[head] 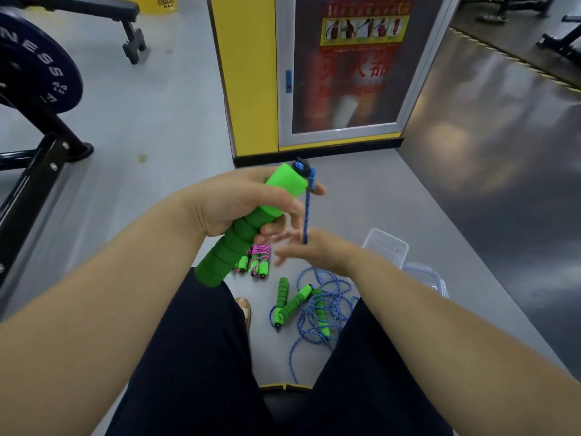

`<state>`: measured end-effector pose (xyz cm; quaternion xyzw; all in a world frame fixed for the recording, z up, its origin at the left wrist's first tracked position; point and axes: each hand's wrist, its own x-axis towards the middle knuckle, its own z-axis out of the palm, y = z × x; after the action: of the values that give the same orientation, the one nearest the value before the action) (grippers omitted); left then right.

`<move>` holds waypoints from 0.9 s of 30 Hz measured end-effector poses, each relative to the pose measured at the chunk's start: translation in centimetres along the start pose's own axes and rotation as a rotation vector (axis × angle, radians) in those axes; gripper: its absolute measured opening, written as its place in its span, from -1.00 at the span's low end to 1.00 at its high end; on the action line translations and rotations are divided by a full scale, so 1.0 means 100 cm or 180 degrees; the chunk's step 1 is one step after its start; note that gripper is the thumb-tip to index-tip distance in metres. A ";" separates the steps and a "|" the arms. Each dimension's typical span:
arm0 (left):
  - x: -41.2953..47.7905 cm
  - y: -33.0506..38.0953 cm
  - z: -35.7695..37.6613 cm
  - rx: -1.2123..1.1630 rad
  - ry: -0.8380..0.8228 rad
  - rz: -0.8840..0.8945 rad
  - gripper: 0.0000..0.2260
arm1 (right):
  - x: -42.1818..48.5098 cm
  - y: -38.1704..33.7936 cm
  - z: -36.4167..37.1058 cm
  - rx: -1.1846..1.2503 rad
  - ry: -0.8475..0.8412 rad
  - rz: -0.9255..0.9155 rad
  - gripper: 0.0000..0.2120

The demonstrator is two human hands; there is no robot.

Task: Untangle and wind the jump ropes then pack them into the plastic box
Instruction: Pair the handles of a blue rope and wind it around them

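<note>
Head view, looking down past a seated person's knees to a grey floor (pixel 188 136). The left hand (pixel 234 199) grips a green foam handle (pixel 232 247), held up at a slant. A blue rope (pixel 307 212) hangs from the handle's top cap into the right hand (pixel 311 251), which is blurred; whether it pinches the rope cannot be told.

Progress looks early. One pink rope (pixel 259 259) lies wound on the floor, not yet packed. A blue tangle (pixel 314 306) with more green handles waits between the knees. The clear box (pixel 396 243) stands near, lid (pixel 424 275) off beside it, seemingly without ropes.

A weight plate (pixel 44 67) reads "NESS". A cabinet (pixel 345 73) bears red Chinese characters, too blurred to read.
</note>
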<state>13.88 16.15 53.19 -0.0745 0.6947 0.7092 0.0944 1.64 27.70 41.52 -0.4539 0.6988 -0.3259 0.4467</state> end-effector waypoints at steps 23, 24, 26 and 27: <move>0.043 -0.067 0.032 -0.1262 0.0963 0.0003 -0.86 | -0.016 -0.071 -0.059 0.3052 0.1731 -0.0117 -0.70; 0.044 -0.063 0.032 -0.1255 0.1078 0.0032 -0.87 | -0.017 -0.065 -0.060 0.2965 0.1755 -0.0114 -0.69; 0.046 -0.058 0.029 -0.1308 0.1363 0.0120 -0.90 | -0.018 -0.047 -0.058 0.2585 0.1716 -0.0036 -0.69; 0.047 -0.056 0.027 -0.1408 0.1470 0.0168 -0.91 | -0.020 -0.038 -0.052 0.2483 0.1665 0.0001 -0.70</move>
<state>10.74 19.07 46.72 -0.2342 0.5284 0.8096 -0.1027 -1.49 28.40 47.45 -0.1546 0.6133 -0.6675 0.3929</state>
